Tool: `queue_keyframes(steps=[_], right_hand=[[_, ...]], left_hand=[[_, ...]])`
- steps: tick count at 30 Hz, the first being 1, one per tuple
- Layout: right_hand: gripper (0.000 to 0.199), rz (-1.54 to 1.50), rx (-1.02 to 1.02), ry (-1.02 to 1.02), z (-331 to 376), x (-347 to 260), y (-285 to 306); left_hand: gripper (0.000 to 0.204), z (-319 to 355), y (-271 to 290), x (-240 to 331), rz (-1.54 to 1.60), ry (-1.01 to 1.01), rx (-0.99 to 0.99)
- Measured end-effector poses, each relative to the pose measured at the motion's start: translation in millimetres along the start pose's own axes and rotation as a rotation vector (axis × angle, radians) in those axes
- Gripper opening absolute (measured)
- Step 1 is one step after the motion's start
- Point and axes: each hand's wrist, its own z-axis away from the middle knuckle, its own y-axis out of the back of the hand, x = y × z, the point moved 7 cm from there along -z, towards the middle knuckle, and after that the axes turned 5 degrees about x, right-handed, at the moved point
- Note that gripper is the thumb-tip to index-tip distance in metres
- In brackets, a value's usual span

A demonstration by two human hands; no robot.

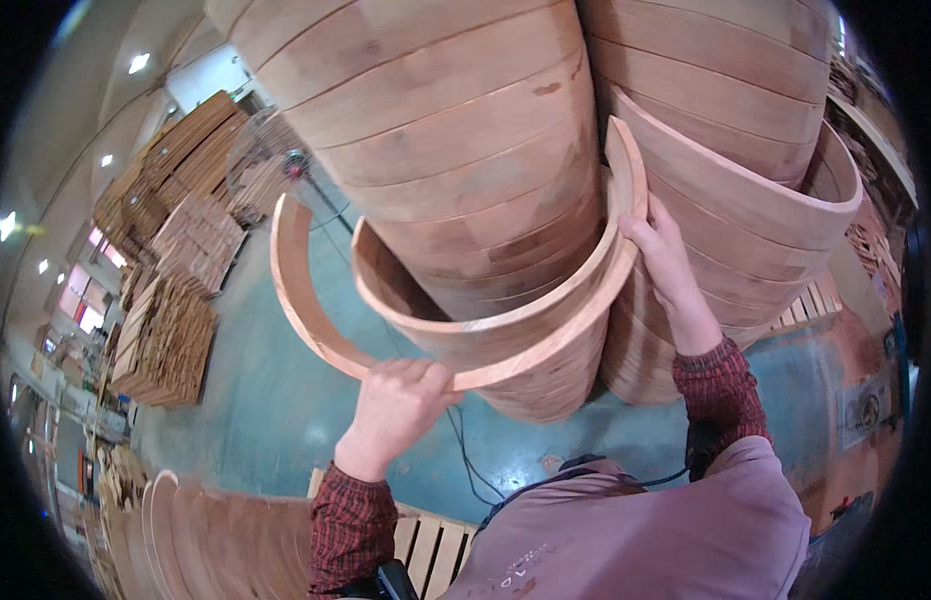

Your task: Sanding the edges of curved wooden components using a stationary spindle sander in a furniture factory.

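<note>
Tall curved-wood stack (456, 150) looms close; blue-green floor (276, 420) opens left.
My left hand (396, 410) and right hand (663, 245) wrap firmly onto the curved wooden band (311, 318), arced around the stack's near side.

– Where do we hold our left hand (401, 402)?
– Near and to the left, curled into a grip, back of the hand upward, with our left forearm (353, 525) reaching far and slightly right.
– And our right hand (666, 255)?
– Farther off, to the right, well apart from its partner. We press its thumb (638, 231) leftward; its other fingers are partly hidden.
– Our right forearm (718, 390)?
– Slanting from near right toward far left.
</note>
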Motion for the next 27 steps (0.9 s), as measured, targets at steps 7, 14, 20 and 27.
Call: queue_keyframes(steps=[7, 14, 20, 27], right_hand=[[0.069, 0.087, 0.047, -0.041, -58.9, 48.1, 0.1], [0.086, 0.207, 0.065, -0.066, -49.9, 85.3, -5.0], [0.079, 0.254, 0.138, -0.079, -36.5, 45.0, -38.5], [0.057, 0.407, 0.223, -0.291, -43.0, 62.7, -35.1]], left_hand=[[0.031, -60.8, -22.5, -48.8, 0.127, -0.005, -0.045], [0.034, -82.5, -57.3, -73.1, 0.192, 0.013, -0.174], [0.038, -63.1, -20.1, -104.8, 0.371, -0.111, 0.379], [0.048, 27.9, -109.8, -303.0, 0.935, 0.764, 0.861]])
